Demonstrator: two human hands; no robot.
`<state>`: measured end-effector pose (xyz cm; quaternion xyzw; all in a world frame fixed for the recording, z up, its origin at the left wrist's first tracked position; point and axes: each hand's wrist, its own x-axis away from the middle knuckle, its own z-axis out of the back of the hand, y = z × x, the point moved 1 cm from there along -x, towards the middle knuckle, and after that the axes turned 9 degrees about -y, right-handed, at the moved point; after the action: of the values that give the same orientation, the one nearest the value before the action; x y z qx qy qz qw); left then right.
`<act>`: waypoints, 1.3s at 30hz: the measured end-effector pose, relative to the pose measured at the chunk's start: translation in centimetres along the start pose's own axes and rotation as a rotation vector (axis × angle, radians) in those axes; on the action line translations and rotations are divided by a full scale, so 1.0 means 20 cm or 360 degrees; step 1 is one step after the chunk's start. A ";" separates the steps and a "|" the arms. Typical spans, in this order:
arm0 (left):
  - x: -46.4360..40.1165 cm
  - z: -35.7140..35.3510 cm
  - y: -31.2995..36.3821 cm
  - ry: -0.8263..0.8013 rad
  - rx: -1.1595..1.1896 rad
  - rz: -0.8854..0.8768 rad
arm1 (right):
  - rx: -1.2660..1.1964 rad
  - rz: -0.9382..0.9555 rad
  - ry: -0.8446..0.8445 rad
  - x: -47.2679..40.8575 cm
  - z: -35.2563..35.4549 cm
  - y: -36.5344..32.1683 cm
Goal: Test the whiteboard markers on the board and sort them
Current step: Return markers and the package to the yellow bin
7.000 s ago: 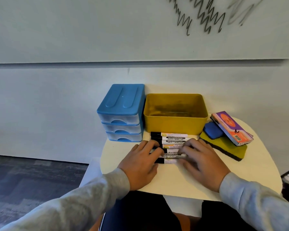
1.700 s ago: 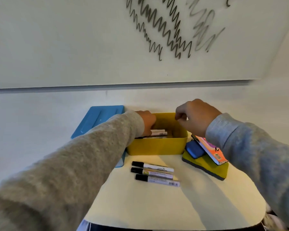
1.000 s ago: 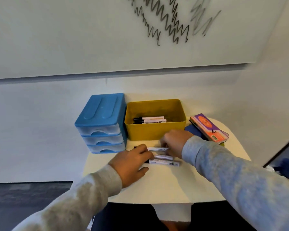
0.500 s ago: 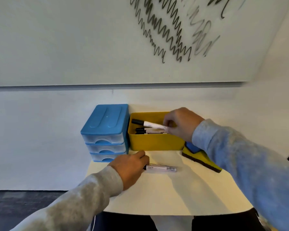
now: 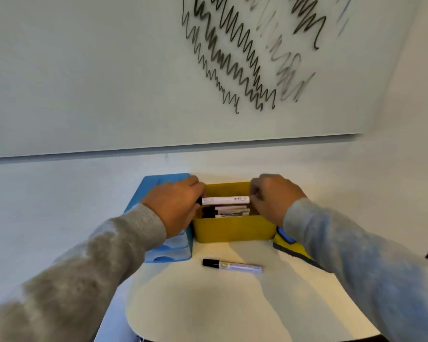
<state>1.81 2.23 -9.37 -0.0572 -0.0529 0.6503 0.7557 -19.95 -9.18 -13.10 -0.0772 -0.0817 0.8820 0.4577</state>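
While both hands reach over the yellow bin [image 5: 234, 229], one marker [image 5: 224, 200] is held level above it, with its black cap end at the left hand [image 5: 174, 207] and its other end at the right hand [image 5: 273, 199]; each grip is curled round an end of that marker, though the fingertips are hidden; inside the bin lie more markers [image 5: 226, 212], at least three, stacked side by side, but the exact count cannot be told; one last marker [image 5: 232, 265] lies alone on the pale round worktop [image 5: 208, 304], in front of the bin; it is a thin white tube with a black cap; the bin is a smooth plastic box with straight walls; just beside it on the left stands one blue drawer box [image 5: 169, 253]; on the right sits a yellow and blue eraser [image 5: 286, 241], partly hidden by the sleeve; the whiteboard [image 5: 84, 70] above shows several dark and pale zigzag scribbles [image 5: 232, 58].
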 end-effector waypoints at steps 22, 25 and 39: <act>-0.23 -0.11 0.10 0.0208 0.0225 -0.0028 | 0.0173 0.0343 -0.0555 0.27 -0.27 -0.07; -0.18 -0.11 0.10 0.0295 0.0319 0.0009 | 0.0115 0.0307 -0.0405 0.23 -0.13 -0.05; -0.13 -0.14 0.08 0.0407 0.0313 0.0137 | 0.0349 0.0027 -0.0412 -0.16 -0.10 -0.15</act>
<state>0.37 -0.15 -12.48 -0.0675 0.1100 0.6715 0.7297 -15.23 -10.00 -14.28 0.0868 -0.0426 0.8921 0.4414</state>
